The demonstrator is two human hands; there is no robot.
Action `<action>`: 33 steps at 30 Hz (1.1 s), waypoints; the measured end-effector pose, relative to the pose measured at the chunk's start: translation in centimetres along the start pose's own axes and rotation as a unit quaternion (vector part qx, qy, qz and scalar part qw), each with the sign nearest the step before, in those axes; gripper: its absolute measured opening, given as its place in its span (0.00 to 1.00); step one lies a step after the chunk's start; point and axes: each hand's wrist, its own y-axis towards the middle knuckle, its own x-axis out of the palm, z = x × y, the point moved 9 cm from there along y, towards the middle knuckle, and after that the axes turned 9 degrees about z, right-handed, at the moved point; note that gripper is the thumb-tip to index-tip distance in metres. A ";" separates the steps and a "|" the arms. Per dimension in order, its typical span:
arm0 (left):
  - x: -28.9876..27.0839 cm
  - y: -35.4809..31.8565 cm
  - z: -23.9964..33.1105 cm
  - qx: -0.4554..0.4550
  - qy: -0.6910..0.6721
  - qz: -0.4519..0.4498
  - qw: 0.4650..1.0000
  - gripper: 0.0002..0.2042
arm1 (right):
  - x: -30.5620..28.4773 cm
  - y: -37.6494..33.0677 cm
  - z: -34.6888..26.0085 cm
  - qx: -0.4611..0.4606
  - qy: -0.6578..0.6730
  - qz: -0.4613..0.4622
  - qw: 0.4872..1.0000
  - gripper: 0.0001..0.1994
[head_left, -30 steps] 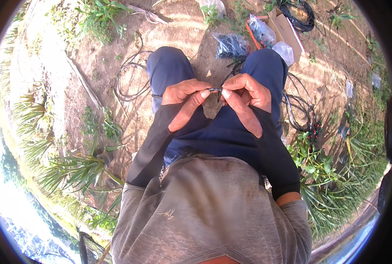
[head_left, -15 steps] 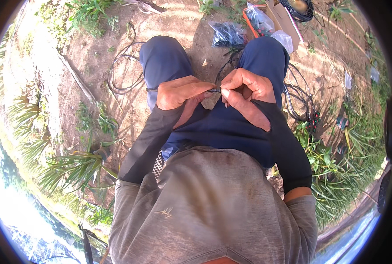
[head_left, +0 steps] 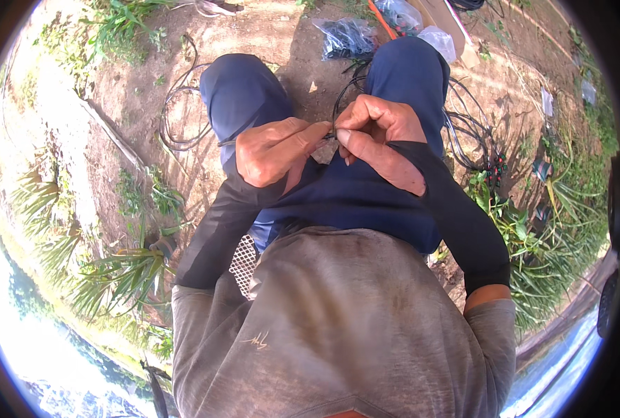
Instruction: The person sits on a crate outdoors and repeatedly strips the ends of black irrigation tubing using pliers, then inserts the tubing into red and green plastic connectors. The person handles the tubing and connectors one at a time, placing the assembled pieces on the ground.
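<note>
My left hand (head_left: 271,148) is closed around a thin black tube (head_left: 226,143), which comes out past the heel of the hand on the left. Its thumb and fingertips reach the fingertips of my right hand (head_left: 386,129), which is closed in a pinch. Between the two hands a short dark bit of tubing (head_left: 328,136) shows; its exact end is hidden by the fingers. A black line (head_left: 338,104) curves up from that spot toward the ground between my knees. Both hands are above my lap in blue trousers (head_left: 351,198).
Loops of black tubing (head_left: 167,115) lie on the soil at left. A coil (head_left: 456,132) with small red and black pieces (head_left: 496,167) lies at right. Ahead are a clear bag of dark parts (head_left: 348,38), other plastic bags (head_left: 438,42) and a cardboard box (head_left: 456,21). Spiky plants (head_left: 118,275) grow at both sides.
My hands have come closer together, and the bit of tubing showing between them is shorter. In the picture both hands and knees have shifted slightly left and up.
</note>
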 end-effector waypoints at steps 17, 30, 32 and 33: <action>3.8 -0.6 -8.9 -0.404 0.026 -0.047 0.913 0.09 | -33.5 -11.3 22.7 0.214 -0.011 0.523 0.825 0.13; 5.4 0.1 -11.2 -0.525 -0.007 -0.070 0.848 0.11 | -39.4 -18.9 48.7 0.394 -0.012 0.520 0.757 0.18; 6.1 0.7 -11.2 -0.536 -0.040 -0.062 0.841 0.12 | -39.5 -18.6 49.7 0.360 0.093 0.537 0.757 0.20; 6.3 1.1 -11.1 -0.541 -0.052 -0.054 0.837 0.12 | -39.5 -17.8 49.0 0.296 0.148 0.527 0.783 0.18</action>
